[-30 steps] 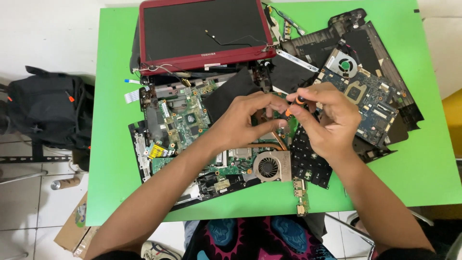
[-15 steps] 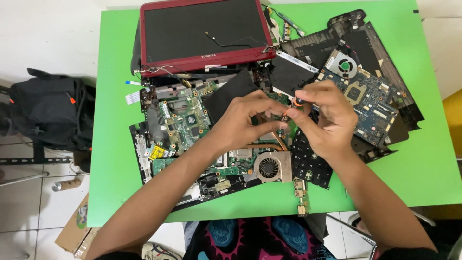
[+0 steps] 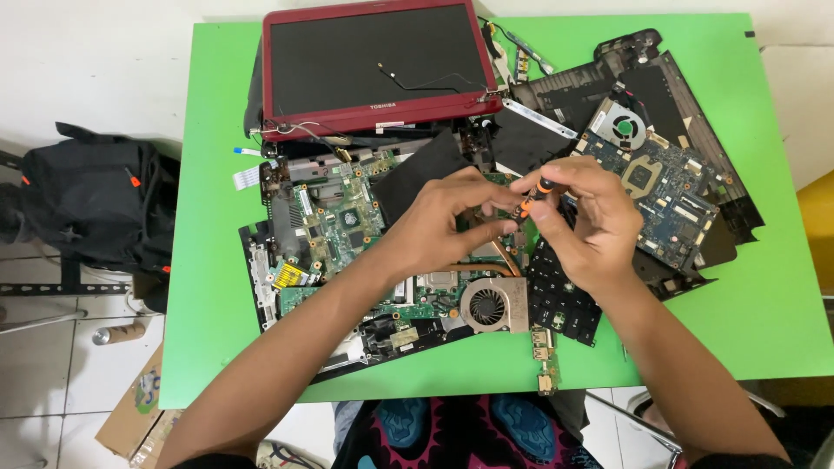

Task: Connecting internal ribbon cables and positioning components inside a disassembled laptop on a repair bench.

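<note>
Near the middle of the frame, both hands meet over a green circuit board (image 3: pixel 347 234) that lies on the green table (image 3: pixel 764 313). The right hand (image 3: pixel 582 226) pinches a small black-and-orange screwdriver (image 3: pixel 532 198) between thumb and fingers, tilted down to the left. The left hand (image 3: pixel 443 221) is curled, its fingertips touching the screwdriver's lower end. A round fan (image 3: pixel 491 306) sits just below the hands. A red laptop lid (image 3: pixel 378 65) lies at the top, a blue board (image 3: pixel 669 195) at right.
</note>
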